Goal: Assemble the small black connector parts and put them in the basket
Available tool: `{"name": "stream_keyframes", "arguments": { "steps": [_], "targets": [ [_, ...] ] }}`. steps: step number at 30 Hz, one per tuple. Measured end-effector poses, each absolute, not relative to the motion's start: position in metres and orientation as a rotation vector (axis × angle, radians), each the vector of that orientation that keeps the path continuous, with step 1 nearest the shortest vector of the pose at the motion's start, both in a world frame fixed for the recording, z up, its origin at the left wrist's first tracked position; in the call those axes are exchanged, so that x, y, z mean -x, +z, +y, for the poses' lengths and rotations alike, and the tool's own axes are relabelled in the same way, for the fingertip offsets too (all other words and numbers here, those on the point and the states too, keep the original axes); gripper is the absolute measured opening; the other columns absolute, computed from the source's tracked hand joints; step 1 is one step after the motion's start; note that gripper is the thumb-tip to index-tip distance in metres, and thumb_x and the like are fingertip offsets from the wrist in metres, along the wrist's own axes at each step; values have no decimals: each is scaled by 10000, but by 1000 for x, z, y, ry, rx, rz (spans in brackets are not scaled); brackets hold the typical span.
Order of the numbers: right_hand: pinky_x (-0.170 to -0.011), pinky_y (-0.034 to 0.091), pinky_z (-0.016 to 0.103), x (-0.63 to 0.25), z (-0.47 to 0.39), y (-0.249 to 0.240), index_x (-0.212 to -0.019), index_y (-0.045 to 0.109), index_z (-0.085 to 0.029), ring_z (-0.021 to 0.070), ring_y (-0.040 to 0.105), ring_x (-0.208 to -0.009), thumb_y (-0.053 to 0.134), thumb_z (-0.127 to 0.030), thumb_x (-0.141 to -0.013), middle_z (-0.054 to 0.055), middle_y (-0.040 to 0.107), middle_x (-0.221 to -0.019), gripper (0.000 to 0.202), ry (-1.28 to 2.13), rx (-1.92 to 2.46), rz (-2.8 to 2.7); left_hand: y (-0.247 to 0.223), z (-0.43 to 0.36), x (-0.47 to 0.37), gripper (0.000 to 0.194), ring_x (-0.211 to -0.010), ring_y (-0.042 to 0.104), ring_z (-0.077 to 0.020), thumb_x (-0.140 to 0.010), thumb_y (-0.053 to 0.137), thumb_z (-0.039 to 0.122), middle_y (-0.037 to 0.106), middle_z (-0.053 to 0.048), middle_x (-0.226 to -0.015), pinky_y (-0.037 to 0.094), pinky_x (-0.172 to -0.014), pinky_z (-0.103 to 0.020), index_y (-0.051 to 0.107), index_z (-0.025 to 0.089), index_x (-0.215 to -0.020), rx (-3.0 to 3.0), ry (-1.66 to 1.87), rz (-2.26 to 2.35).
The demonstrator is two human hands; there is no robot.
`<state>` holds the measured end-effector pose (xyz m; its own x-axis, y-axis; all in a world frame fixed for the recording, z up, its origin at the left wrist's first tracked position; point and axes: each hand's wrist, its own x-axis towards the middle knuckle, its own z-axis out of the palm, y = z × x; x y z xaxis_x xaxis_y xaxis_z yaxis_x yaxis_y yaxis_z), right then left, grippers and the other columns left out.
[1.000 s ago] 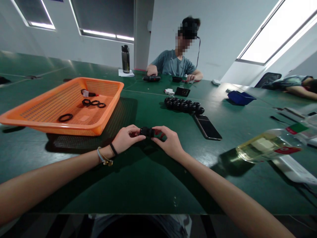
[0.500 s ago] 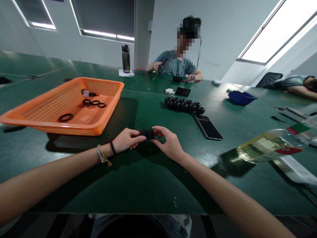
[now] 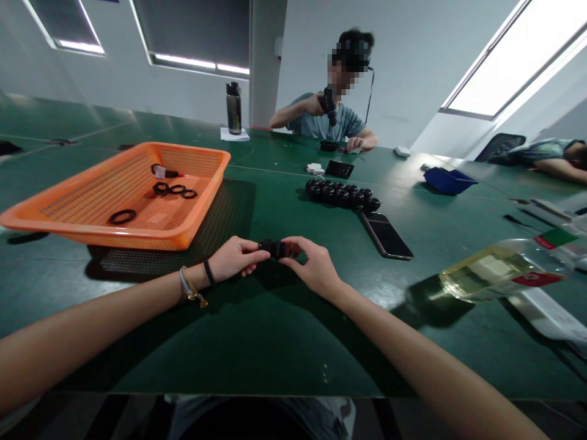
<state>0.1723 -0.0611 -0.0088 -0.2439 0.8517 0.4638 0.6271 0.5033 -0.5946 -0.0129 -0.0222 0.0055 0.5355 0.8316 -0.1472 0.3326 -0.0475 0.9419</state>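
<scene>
Between my two hands, just above the green table, is a short black cylindrical fitting (image 3: 274, 248) with a ridged middle, held level. My left hand (image 3: 236, 256) pinches its left end between thumb and fingers. The thumb and fingertips of my right hand (image 3: 312, 263) close on its right end, hiding part of it. To the left stands an orange mesh basket (image 3: 195, 227) holding several black rings (image 3: 122, 217), a black hex nut (image 3: 160, 189) and a small black piece with a red tip (image 3: 170, 174). Beyond my right hand lies a cluster of rounded, shiny black parts (image 3: 342, 194).
A phone (image 3: 389, 235) lies right of the cluster. On the right is a clear bottle of yellowish liquid (image 3: 499, 269); farther back sits a blue tray (image 3: 449, 181). Across the green table (image 3: 257, 342), a person (image 3: 316, 119) holds a power tool (image 3: 329, 105). A dark drinking bottle (image 3: 233, 110) stands far back.
My right fingers have closed in more tightly around the fitting's right end; my left hand keeps its place. The person opposite has raised the power tool from the tabletop to chest height.
</scene>
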Motion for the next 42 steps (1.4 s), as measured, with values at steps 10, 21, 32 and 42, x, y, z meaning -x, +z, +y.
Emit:
{"name": "stream_keyframes", "arguments": {
  "steps": [10,21,32,42],
  "targets": [
    [-670,464,256,-170,-60,-10,-916,569,-180,121,578,-709,617,-163,-704,11,630,-790,218,463,1256,-1919,5,-22,13,279,-299,396,-21,-733,539,171,442,76,-350,302,-317,-107,467,124,-468,-1614,542,1030],
    [-637,451,233,-166,-63,-6,-870,578,-164,102,564,-663,591,-187,-727,-3,624,-734,145,608,1303,-1836,8,-24,12,261,-301,395,-24,-724,550,203,445,75,-355,308,-319,-112,482,124,-485,-1589,539,1068],
    [-650,464,262,-164,-64,-6,-882,559,-169,116,575,-675,559,-213,-747,8,623,-751,142,720,1312,-1766,6,-23,12,244,-324,401,-30,-714,562,257,446,68,-376,319,-322,-114,496,125,-519,-1609,560,1066],
    [-720,466,281,-166,-61,-11,-951,519,-191,119,578,-704,578,-129,-707,-11,596,-746,258,602,1238,-1824,11,-25,8,208,-321,391,-28,-743,516,190,429,82,-370,305,-324,-110,489,127,-547,-1510,565,1109]
  ]
}}
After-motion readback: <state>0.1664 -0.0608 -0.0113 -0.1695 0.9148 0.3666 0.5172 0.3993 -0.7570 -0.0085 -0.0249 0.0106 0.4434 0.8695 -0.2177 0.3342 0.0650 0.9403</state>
